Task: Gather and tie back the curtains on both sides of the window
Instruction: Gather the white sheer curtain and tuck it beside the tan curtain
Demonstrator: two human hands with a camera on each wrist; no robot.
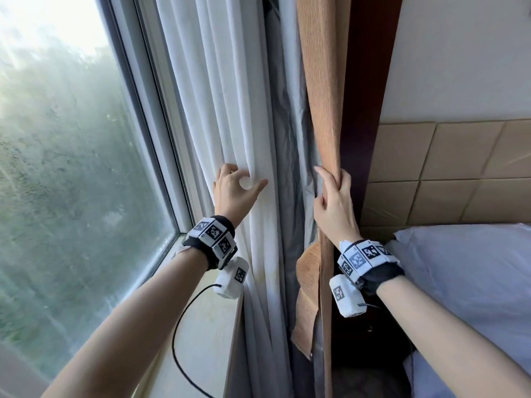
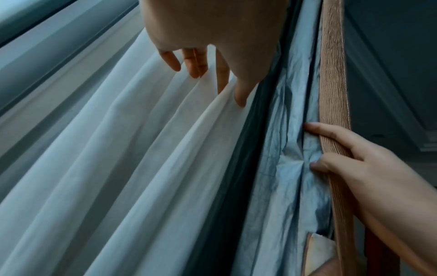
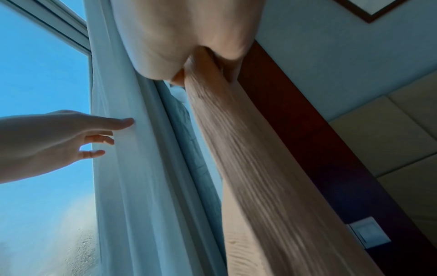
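Note:
A white sheer curtain (image 1: 218, 110) hangs in folds along the window's right side. My left hand (image 1: 245, 179) rests on it with its fingers loosely spread and the thumb stretched right. In the left wrist view the fingertips (image 2: 241, 100) press into the white folds (image 2: 118, 168). Right of it hangs a tan ribbed curtain (image 1: 324, 96) with a grey lining (image 1: 290, 139). My right hand (image 1: 330, 185) grips the tan curtain's edge, its fingers curled round the bunched cloth (image 2: 333, 74). The right wrist view shows the tan cloth (image 3: 260, 168) running out of that fist (image 3: 201, 61).
Window glass (image 1: 71, 168) fills the left, with a pale sill (image 1: 207, 326) below it and a black cable (image 1: 178, 340) hanging from my left wrist. A dark wooden frame (image 1: 370, 110), padded wall panels (image 1: 459, 168) and a white pillow (image 1: 474, 282) lie to the right. A wall switch (image 3: 369, 233) sits low.

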